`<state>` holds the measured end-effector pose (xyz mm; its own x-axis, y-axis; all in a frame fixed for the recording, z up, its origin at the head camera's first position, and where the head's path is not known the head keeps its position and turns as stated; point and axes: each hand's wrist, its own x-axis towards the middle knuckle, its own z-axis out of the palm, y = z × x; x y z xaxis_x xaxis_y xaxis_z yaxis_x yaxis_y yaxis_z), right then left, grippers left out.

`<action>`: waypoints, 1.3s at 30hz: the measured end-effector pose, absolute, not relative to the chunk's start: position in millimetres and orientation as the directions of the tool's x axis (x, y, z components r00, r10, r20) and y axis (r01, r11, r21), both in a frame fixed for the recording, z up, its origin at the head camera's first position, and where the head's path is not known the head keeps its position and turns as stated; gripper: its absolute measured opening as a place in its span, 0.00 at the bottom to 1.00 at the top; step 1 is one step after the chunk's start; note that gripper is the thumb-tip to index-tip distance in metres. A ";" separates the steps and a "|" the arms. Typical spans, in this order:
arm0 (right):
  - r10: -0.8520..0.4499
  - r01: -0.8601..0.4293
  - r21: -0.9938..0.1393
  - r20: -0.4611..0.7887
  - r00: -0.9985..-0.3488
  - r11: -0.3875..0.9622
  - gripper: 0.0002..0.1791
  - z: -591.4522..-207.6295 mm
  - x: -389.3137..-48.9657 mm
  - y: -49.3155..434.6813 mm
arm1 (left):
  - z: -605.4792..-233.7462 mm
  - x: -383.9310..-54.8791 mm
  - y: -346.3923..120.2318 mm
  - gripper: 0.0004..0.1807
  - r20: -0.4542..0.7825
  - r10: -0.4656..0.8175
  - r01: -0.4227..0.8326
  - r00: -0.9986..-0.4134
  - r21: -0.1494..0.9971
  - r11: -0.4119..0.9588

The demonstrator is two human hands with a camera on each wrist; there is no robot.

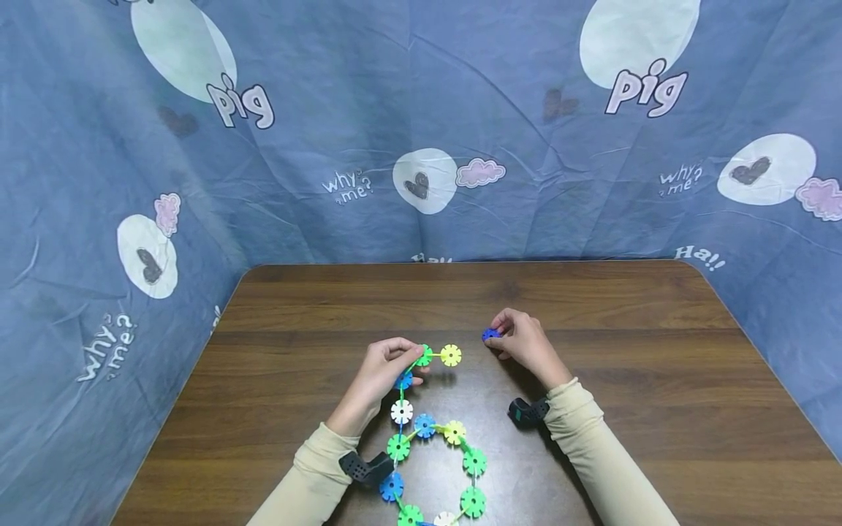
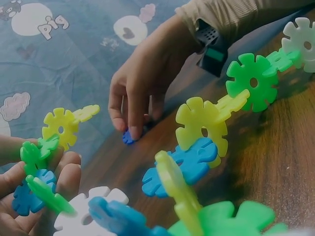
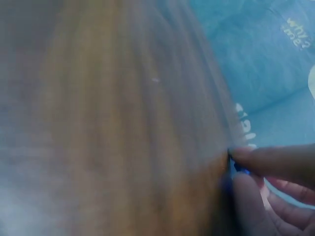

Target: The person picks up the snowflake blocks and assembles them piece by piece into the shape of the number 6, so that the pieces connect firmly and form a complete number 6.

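Observation:
A chain of notched plastic discs in green, yellow, blue and white forms a loop near the table's front, with a tail rising from its left side. My left hand (image 1: 384,369) pinches the tail near its far end, at a green disc (image 1: 425,356). Past the fingers, a yellow disc (image 1: 450,356) sticks out to the right. Between thumb and fingers my right hand (image 1: 524,343) pinches a dark blue disc (image 1: 490,334), apart from the chain. The left wrist view shows this blue disc (image 2: 128,137) under the right fingertips. Blur covers much of the right wrist view.
The brown wooden table (image 1: 625,329) extends to both sides of the hands. A blue printed cloth (image 1: 316,109) hangs behind it. Black devices are strapped to the left wrist (image 1: 365,467) and the right wrist (image 1: 528,413). The loop's near side reaches the head view's lower edge.

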<state>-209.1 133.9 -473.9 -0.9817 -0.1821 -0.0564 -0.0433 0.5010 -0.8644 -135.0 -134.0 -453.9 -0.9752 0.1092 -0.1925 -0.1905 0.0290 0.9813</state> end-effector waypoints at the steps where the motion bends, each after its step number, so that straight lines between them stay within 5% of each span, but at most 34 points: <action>1: -0.196 -0.047 -0.868 -0.058 -0.979 0.494 0.14 -474.1 -207.4 134.0 | -453.9 -135.1 -134.1 0.12 -0.193 0.111 -0.191 -0.975 0.981 0.028; 17: -0.422 -0.164 -0.946 0.031 -0.906 0.281 0.09 -468.2 -173.8 133.7 | -454.7 -135.1 -135.6 0.13 -0.206 0.111 -0.205 -0.972 0.979 0.025; 30: -0.401 -0.430 -0.859 0.303 -0.865 0.277 0.04 -466.5 -163.5 124.2 | -454.9 -135.5 -135.2 0.13 -0.201 0.117 -0.200 -0.973 0.980 0.019; 39: -0.395 -0.430 -0.867 0.314 -0.863 0.250 0.05 -467.9 -163.4 125.4 | -457.2 -135.5 -133.8 0.11 -0.199 0.112 -0.198 -0.974 0.980 0.023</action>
<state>-163.4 125.4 -467.9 -0.8631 -0.3954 0.3142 -0.4303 0.2498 -0.8674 -135.5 -133.8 -457.2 -0.9736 0.1115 -0.1991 -0.1978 0.0229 0.9800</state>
